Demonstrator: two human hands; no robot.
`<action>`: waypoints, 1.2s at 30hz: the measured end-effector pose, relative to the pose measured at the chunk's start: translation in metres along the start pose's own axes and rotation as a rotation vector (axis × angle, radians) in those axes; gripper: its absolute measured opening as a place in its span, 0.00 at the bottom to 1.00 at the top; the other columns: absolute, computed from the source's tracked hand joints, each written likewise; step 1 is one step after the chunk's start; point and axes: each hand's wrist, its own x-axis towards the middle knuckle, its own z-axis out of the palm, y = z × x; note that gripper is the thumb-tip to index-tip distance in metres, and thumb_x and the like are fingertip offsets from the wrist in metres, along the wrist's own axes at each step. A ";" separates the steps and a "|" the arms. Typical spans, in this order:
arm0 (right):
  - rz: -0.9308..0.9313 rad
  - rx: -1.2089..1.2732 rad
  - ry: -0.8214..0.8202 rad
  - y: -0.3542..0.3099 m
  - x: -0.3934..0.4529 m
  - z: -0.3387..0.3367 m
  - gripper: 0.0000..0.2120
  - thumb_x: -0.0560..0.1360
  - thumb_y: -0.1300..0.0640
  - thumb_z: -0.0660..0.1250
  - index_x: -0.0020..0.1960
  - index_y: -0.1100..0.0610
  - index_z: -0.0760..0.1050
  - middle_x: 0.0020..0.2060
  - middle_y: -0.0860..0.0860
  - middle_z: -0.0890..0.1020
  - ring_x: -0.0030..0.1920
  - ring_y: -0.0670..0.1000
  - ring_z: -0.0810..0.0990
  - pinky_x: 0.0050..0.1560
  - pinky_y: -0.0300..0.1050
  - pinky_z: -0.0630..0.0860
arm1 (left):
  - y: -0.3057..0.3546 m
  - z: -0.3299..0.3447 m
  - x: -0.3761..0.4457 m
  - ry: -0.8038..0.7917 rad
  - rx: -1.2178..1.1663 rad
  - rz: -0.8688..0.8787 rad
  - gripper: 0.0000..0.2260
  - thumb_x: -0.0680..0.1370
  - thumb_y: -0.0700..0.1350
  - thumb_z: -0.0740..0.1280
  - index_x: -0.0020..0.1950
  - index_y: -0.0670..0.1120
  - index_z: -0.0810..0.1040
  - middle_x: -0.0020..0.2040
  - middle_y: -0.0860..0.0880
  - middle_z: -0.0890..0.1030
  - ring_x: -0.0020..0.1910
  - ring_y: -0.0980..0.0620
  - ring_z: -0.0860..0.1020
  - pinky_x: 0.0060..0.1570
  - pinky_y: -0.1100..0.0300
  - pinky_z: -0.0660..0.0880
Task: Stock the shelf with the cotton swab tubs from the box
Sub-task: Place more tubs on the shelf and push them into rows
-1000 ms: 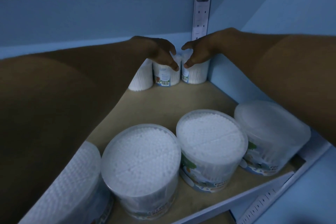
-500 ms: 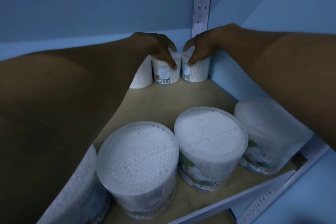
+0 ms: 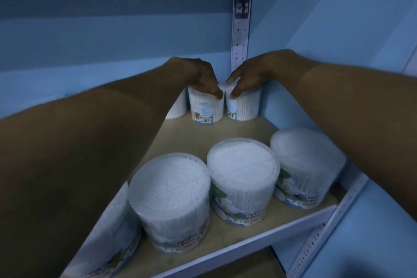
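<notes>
left hand (image 3: 198, 78): reaches to the back of the shelf, palm down on top of the middle back tub (image 3: 206, 107); fingers curled over its lid, fingertips on the front rim.
right hand (image 3: 250, 74): reaches in beside it, draped over the right back tub (image 3: 244, 106) in the rear corner; fingers curled down its front, index finger stretched toward the left hand.
hands together: fingertips near each other, not clearly touching.
tub look: round clear plastic tubs packed with white cotton swabs standing on end, clear lids, a printed label band low on the wall; barcodes show on the two held tubs.
back row: three tubs upright against the rear wall; the third, left back tub (image 3: 177, 108), is half hidden behind the left forearm.
front row: four tubs at the front edge: far-left tub (image 3: 117, 228) mostly hidden by the arm, front-left tub (image 3: 169, 196), front-middle tub (image 3: 242, 176), front-right tub (image 3: 304, 165).
count: seven tubs in view.
shelf (image 3: 185, 140): pale wooden board with a white front edge, in a blue-walled corner.
</notes>
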 end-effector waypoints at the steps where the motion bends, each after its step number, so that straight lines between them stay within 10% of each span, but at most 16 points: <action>1: 0.002 -0.002 0.000 -0.001 -0.005 0.000 0.34 0.78 0.39 0.66 0.79 0.47 0.60 0.79 0.49 0.59 0.78 0.53 0.58 0.76 0.49 0.55 | 0.002 -0.001 -0.004 -0.008 -0.005 0.003 0.34 0.73 0.69 0.63 0.74 0.53 0.70 0.73 0.48 0.72 0.70 0.44 0.71 0.68 0.49 0.69; 19: -0.041 0.139 -0.008 -0.002 -0.077 0.011 0.27 0.74 0.38 0.70 0.72 0.37 0.70 0.73 0.42 0.69 0.72 0.49 0.68 0.72 0.47 0.64 | 0.021 -0.005 -0.070 -0.032 -0.216 -0.007 0.33 0.65 0.67 0.75 0.64 0.50 0.80 0.58 0.50 0.82 0.48 0.47 0.82 0.53 0.51 0.81; 29: -0.030 0.200 0.118 0.009 -0.085 -0.003 0.29 0.72 0.33 0.69 0.71 0.39 0.71 0.68 0.46 0.72 0.64 0.52 0.74 0.65 0.48 0.74 | 0.013 -0.008 -0.073 -0.115 -0.309 0.033 0.42 0.69 0.67 0.71 0.78 0.53 0.61 0.76 0.50 0.67 0.71 0.47 0.70 0.66 0.52 0.73; 36: -0.050 0.179 0.095 0.010 -0.082 0.007 0.29 0.69 0.32 0.72 0.66 0.40 0.74 0.56 0.43 0.72 0.56 0.49 0.73 0.60 0.46 0.76 | 0.010 -0.007 -0.072 -0.143 -0.358 0.049 0.35 0.71 0.58 0.75 0.73 0.43 0.70 0.68 0.47 0.73 0.61 0.46 0.77 0.55 0.52 0.81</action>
